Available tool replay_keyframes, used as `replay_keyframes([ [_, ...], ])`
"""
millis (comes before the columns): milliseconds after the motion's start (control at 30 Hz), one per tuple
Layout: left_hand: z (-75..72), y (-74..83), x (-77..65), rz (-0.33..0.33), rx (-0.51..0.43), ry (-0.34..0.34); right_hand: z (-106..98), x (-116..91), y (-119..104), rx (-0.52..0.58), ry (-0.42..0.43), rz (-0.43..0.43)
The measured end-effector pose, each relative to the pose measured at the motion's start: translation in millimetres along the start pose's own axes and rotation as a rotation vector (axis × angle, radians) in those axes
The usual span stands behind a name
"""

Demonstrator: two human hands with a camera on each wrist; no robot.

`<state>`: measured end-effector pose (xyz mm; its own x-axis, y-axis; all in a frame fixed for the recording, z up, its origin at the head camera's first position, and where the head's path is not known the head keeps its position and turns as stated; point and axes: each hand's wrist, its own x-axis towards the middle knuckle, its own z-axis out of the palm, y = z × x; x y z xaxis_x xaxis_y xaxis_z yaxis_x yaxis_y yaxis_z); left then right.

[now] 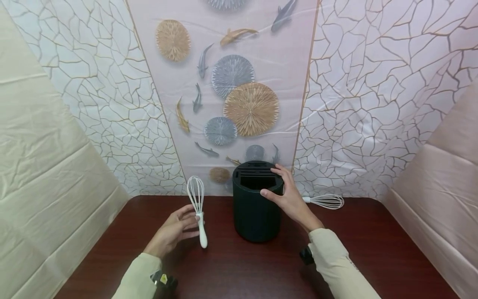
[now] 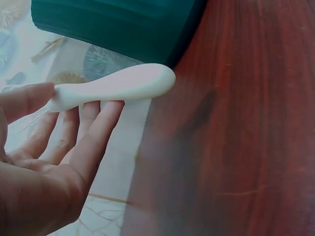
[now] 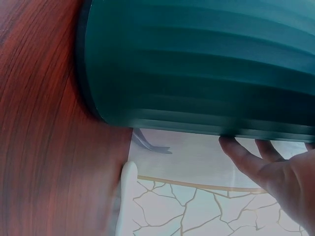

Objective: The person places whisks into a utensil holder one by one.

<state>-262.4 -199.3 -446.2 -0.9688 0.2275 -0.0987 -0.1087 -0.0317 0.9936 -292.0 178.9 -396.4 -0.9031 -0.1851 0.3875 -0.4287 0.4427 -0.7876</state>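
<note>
A white whisk stands nearly upright in my left hand, its wire loops up and its handle slanting down. In the left wrist view the thumb and fingertips pinch the whisk handle near the wires. To its right stands a dark green, ribbed utensil holder with narrow slots and a wider opening on top. My right hand grips that holder at its upper right side, thumb at the front rim and fingers farther back. The right wrist view shows fingertips touching the ribbed wall of the holder.
A second white whisk lies on the dark red wooden table behind my right hand, near the back edge. A patterned cloth hangs behind the table, with beige cloth at both sides.
</note>
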Motion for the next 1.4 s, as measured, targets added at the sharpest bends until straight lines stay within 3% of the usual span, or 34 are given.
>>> replay_keyframes([
  [400,16.4,23.1,7.5,0.056,-0.011,-0.1,-0.6,-0.2,-1.1,0.003,0.004,-0.008],
  [933,34.2,55.2,16.7,0.074,0.066,-0.044,0.1,0.1,-0.2,-0.002,0.005,-0.009],
  [1400,47.3,85.3,23.6,0.153,0.098,-0.025,0.2,-0.1,0.5,0.013,0.007,-0.017],
])
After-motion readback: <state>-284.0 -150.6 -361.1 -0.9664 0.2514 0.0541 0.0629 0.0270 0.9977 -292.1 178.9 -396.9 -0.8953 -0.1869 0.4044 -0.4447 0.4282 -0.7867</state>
